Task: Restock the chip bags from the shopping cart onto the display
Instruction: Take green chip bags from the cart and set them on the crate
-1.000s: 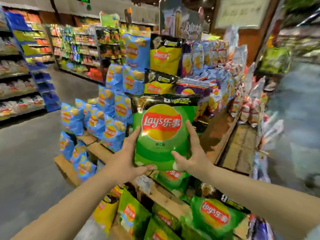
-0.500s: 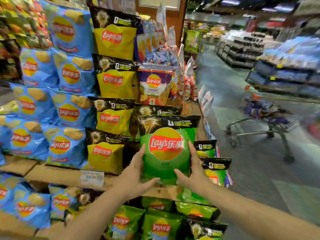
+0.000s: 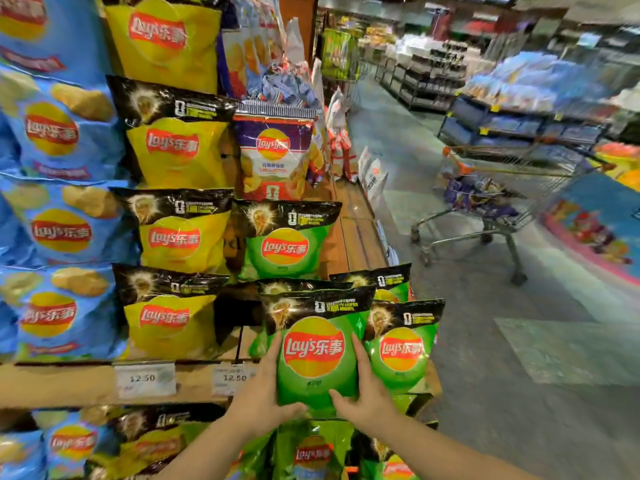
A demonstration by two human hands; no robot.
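a stepped wooden display fills the left of a supermarket aisle, its front edge carrying two white price tags, while a grey speckled floor runs off to the right past blurred shelving. a wire shopping cart stands well apart on that floor, with dark bags inside it. the tiers hold puffy, glossy foil packets: blue bags at the far left, yellow bags beside them, green ones to the right. the green chip bag stands upright at the display's near right corner, its long axis vertical, black top band up and logo facing the camera, just beside another green bag. the left hand and right hand clasp its lower sides, fingers up the flanks and thumbs curled under its bottom edge.
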